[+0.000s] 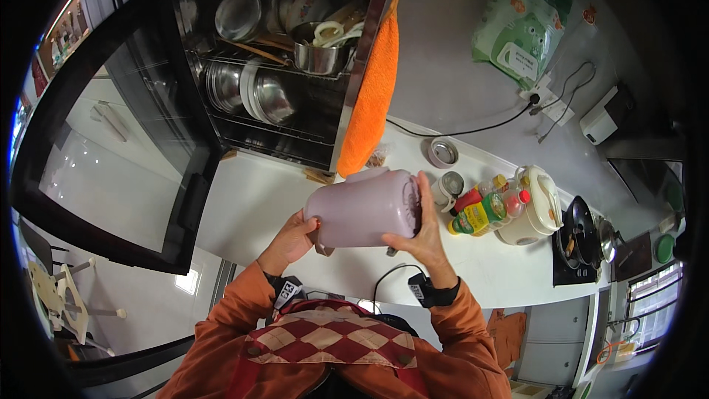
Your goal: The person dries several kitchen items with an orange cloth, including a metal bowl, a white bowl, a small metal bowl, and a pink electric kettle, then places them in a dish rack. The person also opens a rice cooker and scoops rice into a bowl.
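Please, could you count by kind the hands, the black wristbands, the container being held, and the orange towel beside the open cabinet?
Hands: 2 (left hand, right hand)
Black wristbands: 2
Lilac container: 1
Orange towel: 1
Total: 6

- A kitchen is shown by the black hob [572,274], on which a dark pan [581,230] is set.
- Metal bowls [275,97] are racked in an open cabinet [360,66].
- Capped bottles [480,218] are grouped on a long white counter [502,273].

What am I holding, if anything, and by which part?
A pale purple container: your left grip at its left end, your right grip at its dark right end.
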Demonstrator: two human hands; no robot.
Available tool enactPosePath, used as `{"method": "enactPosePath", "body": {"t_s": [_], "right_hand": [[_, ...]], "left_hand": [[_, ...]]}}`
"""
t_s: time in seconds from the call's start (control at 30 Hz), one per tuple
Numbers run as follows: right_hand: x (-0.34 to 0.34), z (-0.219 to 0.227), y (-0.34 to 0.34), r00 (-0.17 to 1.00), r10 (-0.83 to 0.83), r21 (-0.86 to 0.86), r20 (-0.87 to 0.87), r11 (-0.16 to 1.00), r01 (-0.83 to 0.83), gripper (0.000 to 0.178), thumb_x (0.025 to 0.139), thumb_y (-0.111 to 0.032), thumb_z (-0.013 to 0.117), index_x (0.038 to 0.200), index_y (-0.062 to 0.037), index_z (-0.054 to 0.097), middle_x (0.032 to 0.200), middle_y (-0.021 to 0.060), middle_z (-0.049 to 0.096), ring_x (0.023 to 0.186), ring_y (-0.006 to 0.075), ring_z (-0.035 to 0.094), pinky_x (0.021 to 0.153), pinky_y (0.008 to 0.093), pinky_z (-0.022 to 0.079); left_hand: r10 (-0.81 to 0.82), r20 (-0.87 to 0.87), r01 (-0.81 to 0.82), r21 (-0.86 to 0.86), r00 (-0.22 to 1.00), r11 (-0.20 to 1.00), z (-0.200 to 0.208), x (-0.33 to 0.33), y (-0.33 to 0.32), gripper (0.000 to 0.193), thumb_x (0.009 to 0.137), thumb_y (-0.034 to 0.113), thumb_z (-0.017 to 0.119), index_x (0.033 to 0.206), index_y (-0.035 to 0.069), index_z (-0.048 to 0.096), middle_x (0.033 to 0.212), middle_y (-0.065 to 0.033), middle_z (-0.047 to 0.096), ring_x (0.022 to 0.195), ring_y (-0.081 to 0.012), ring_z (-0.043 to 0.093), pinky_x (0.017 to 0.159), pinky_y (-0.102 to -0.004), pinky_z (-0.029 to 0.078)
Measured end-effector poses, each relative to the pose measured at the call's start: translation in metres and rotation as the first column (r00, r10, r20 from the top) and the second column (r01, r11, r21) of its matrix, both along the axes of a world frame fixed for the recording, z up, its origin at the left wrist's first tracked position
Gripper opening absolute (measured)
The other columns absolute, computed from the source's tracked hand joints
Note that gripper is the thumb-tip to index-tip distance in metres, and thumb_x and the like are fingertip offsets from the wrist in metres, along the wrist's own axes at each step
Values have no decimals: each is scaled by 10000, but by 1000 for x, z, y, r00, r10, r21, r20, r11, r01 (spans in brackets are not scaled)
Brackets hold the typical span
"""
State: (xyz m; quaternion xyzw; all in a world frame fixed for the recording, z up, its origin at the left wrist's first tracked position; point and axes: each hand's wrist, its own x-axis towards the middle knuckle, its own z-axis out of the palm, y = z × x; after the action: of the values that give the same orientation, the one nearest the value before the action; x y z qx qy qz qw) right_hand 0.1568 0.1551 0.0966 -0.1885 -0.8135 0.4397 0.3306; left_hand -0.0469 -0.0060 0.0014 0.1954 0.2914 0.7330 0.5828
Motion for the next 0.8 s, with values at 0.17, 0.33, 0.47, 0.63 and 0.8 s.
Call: {"method": "enactPosePath", "body": {"t_s": [0.17, 0.33, 0.47, 0.63, 0.8], "right_hand": [[-24, -6, -5, 941, 315, 90, 124, 941, -327, 1168, 571, -341, 866, 1443, -18, 159, 1402, 200, 244, 1298, 302, 295, 1062, 416, 290], [-90, 9, 70, 1000, -13, 86, -21, 996, 15, 951, 717, -314, 783, 1445, -88, 214, 1442, 127, 278, 1163, 257, 473, 872, 380, 478], [-148, 28, 124, 996, -40, 11, 84, 999, 39, 625, 810, -311, 702, 1288, -18, 424, 1177, 104, 546, 948, 177, 589, 708, 291, 500], [-164, 64, 150, 992, -73, -104, 105, 991, 84, 413, 845, -299, 662, 1122, -13, 552, 952, 26, 610, 807, 97, 574, 685, 262, 467], [-125, 165, 160, 726, -153, -310, -671, 947, -86, 280, 886, -147, 611, 1151, -74, 558, 1015, 19, 598, 864, 107, 559, 734, 251, 462]], "left_hand": [[352, -126, -361, -62, 928, 931, 19, -9, -42, 420, 798, 101, 663, 1177, -11, 522, 1082, -83, 603, 993, -168, 584, 879, -313, 462], [555, -218, -556, 64, 803, 829, 33, -27, -81, 491, 723, 126, 681, 1175, 8, 529, 1059, -63, 606, 975, -167, 585, 870, -320, 456], [614, -208, -615, 70, 761, 786, 34, -36, -102, 543, 719, 164, 708, 1199, 7, 509, 1091, -71, 593, 997, -174, 578, 886, -327, 455], [607, -62, -598, 122, 792, 792, 20, -38, -116, 613, 720, 225, 737, 1232, 6, 481, 1134, -83, 579, 1036, -197, 571, 915, -346, 458], [500, 138, -514, 107, 855, 851, -7, -36, -119, 641, 726, 270, 745, 1246, 11, 474, 1171, -84, 578, 1075, -209, 565, 934, -365, 461]]}}
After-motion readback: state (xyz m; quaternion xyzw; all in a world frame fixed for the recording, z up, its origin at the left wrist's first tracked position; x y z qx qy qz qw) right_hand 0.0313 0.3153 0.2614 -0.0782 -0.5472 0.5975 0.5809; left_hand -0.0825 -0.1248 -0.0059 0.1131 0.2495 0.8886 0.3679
